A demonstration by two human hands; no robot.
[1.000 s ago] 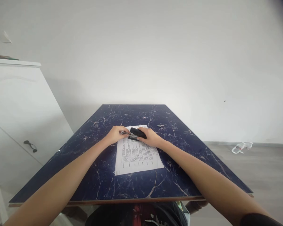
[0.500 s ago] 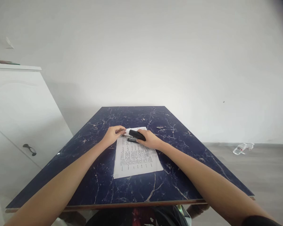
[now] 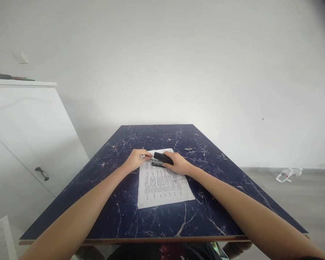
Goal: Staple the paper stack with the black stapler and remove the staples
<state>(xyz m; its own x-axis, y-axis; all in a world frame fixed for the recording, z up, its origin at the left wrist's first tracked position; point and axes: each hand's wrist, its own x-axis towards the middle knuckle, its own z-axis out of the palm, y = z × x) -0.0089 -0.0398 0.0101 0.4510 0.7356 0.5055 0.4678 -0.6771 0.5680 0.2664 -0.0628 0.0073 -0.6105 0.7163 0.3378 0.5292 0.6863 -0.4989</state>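
Observation:
A black stapler is held over the upper part of a printed paper sheet, its top arm and base apart at the left end. My right hand is closed around its right end. At the stapler's left end, the fingers of my left hand are pinched together, close to a bit of silvery metal between arm and base. Whether they hold something small or only touch the metal is hidden. The paper lies on the dark blue marbled table, slightly askew.
Beyond my right hand a small grey piece lies on the table. A white cabinet with a dark handle stands at the left. Against the wall at the right, crumpled clear plastic rests on the floor.
The silvery strip that stuck out of the stapler toward my left hand no longer shows at that length. My left fingers are nearer the stapler. The whole view has shifted slightly.

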